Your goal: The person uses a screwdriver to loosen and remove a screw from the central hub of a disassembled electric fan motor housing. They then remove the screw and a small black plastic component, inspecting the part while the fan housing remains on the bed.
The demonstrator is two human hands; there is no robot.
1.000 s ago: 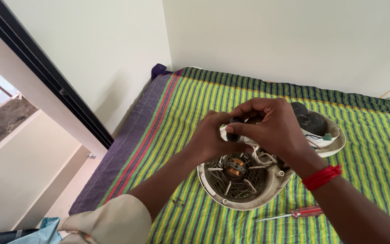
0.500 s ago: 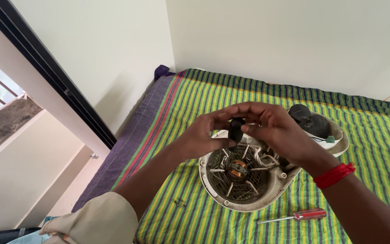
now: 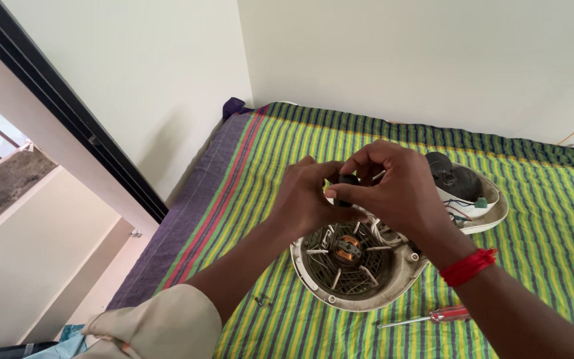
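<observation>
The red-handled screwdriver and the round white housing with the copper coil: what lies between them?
Head view: only bare striped cloth lies between the screwdriver and the housing. They lie close together but apart, not touching.

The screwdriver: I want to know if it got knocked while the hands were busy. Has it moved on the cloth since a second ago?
No. The red-handled screwdriver lies just below the round white housing, as before.
</observation>
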